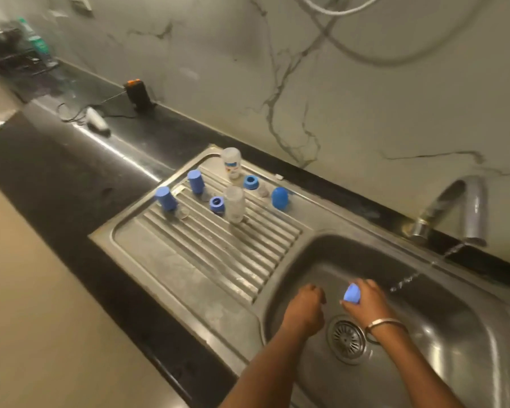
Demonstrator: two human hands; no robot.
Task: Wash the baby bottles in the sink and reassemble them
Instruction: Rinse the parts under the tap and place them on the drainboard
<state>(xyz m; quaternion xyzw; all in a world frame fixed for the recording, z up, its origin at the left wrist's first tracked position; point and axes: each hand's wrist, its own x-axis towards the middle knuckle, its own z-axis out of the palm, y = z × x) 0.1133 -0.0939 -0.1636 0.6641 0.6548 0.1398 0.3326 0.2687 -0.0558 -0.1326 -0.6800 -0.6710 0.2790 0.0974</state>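
- The sink (424,334) fills the near right; its ribbed draining board (218,254) runs off to the left and far side.
- The tap (465,207) stands at the far right rim, and a thin stream of water (407,279) falls from its spout into the basin, just right of the hands.
- On the draining board stand the remaining bottle parts: two clear bottles (234,203), two tall blue caps (166,198), two blue rings (217,205) and a rounded blue cap (279,197), all well apart from the hands, to the far left.
- The right hand (365,301) is clamped around a small blue cap (352,293) over the basin, above the drain (347,338); the cap's long axis seems to point up and left, away from the stream.
- The left hand (305,304) is curled closed beside it, a small gap between the two; I cannot tell whether it holds anything.
- The coming move likely turns on this: the water lies to the right of the cap, so the right hand is nearer and need only carry it rightward under the stream.
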